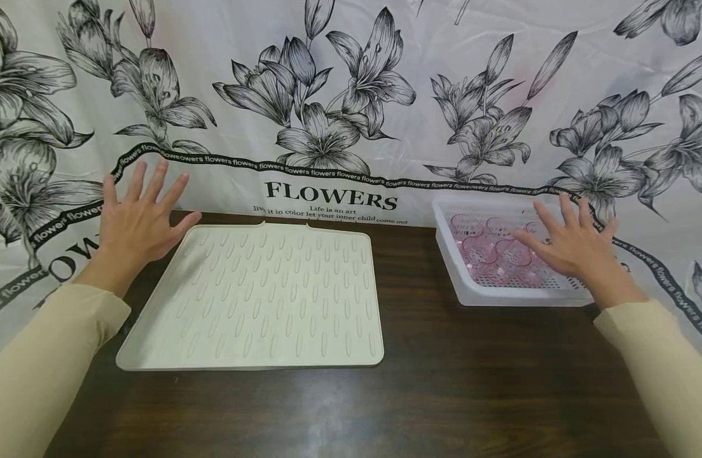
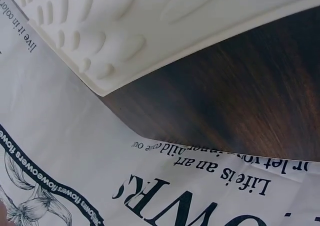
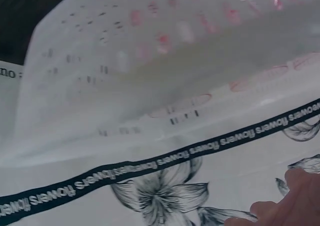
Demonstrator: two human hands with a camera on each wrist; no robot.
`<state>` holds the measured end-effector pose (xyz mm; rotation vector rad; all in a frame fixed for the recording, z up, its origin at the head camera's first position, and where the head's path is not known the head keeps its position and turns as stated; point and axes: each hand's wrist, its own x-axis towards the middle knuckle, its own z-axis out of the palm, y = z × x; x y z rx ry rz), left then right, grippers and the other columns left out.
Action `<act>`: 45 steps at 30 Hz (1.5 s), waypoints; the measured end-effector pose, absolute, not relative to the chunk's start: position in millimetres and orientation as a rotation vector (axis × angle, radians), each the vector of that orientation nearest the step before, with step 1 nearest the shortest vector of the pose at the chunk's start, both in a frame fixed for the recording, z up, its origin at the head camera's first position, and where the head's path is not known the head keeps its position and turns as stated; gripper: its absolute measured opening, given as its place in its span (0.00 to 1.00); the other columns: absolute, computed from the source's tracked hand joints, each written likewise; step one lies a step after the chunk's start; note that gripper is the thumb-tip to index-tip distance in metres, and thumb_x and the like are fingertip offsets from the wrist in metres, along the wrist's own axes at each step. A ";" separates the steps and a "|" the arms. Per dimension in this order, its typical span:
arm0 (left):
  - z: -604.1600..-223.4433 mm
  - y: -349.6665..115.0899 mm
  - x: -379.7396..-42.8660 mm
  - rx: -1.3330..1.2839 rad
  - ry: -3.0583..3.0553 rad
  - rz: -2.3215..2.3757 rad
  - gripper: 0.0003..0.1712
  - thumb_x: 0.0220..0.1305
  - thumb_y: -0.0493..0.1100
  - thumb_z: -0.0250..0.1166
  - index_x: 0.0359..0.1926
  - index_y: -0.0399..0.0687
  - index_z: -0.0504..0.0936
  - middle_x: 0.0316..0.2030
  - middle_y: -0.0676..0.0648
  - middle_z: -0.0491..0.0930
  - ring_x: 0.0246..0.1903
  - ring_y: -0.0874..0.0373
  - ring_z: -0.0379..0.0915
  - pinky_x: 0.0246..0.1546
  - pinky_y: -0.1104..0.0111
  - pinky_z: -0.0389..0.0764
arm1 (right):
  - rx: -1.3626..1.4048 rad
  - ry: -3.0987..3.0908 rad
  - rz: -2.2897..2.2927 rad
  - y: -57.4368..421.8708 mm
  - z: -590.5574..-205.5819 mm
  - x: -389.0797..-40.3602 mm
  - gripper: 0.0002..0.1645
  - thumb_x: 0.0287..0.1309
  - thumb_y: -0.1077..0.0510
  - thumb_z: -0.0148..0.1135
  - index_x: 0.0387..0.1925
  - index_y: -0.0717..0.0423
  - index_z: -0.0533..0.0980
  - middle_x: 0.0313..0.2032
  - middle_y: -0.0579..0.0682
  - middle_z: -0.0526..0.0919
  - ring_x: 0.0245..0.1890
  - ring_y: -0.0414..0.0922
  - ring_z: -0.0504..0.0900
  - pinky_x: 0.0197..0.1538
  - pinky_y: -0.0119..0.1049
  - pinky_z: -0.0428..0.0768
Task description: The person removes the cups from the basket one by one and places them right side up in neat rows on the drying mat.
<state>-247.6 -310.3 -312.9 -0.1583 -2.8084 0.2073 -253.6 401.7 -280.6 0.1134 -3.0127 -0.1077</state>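
"Cream sleeves [image 1: 48, 356] reach in from both lower corners, nearest to us. What are the hands at?"

"Nothing is held. The left hand [image 1: 138, 229] is spread wide, palm down, beyond the left edge of the white tray [image 1: 156, 353], its thumb near the tray's far left corner. The right hand [image 1: 577, 245] is just as wide, over the right end of the white basket [image 1: 500, 297]."

"Touching it?"

"I can't tell. The right wrist view is blurred, with only a few fingertips in its lower corner."

"And the pink pieces?"

"Those see-through round pink pieces [image 1: 496, 251] sit inside the basket, mostly toward its left and middle. They might be small cups. The basket is at the right, at the back of the table [image 1: 419, 356], in front of the flowered cloth [image 1: 414, 114]. The tray lies flat to the left, well apart from it, with raised ovals all over and no pieces on it."

"So which step is this?"

"I'd call it the very start, or a pause: both hands ready, nothing picked up."

"What would the next move call for?"

"If a piece is wanted, the right hand should shift left over the pink cluster and narrow its fingers round one rim, gently, since the pieces crowd together. The left could steady the basket or the tray."
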 end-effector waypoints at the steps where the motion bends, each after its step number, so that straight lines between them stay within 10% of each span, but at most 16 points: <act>1: -314.0 -310.0 -247.1 -0.167 -2.812 0.200 0.47 0.73 0.67 0.46 0.80 0.58 0.35 0.78 0.41 0.26 0.76 0.40 0.18 0.66 0.32 0.29 | 0.109 -3.019 -0.101 404.3 -281.1 -252.4 0.54 0.64 0.21 0.34 0.80 0.44 0.37 0.75 0.65 0.23 0.71 0.73 0.24 0.54 0.83 0.24; 18: -343.0 -313.5 -229.8 -0.376 -2.903 0.081 0.44 0.74 0.67 0.45 0.80 0.53 0.46 0.78 0.36 0.41 0.74 0.32 0.37 0.64 0.29 0.40 | 0.043 -3.147 0.024 449.2 -296.6 -229.6 0.55 0.67 0.24 0.37 0.79 0.47 0.31 0.73 0.72 0.23 0.70 0.78 0.30 0.56 0.82 0.29; 45: -385.2 -333.8 -201.4 -0.537 -3.195 0.002 0.46 0.72 0.70 0.45 0.80 0.53 0.46 0.78 0.35 0.39 0.72 0.26 0.40 0.63 0.29 0.45 | -0.010 -3.284 0.178 504.4 -318.9 -193.6 0.53 0.71 0.31 0.36 0.76 0.63 0.32 0.67 0.85 0.27 0.63 0.88 0.38 0.52 0.84 0.47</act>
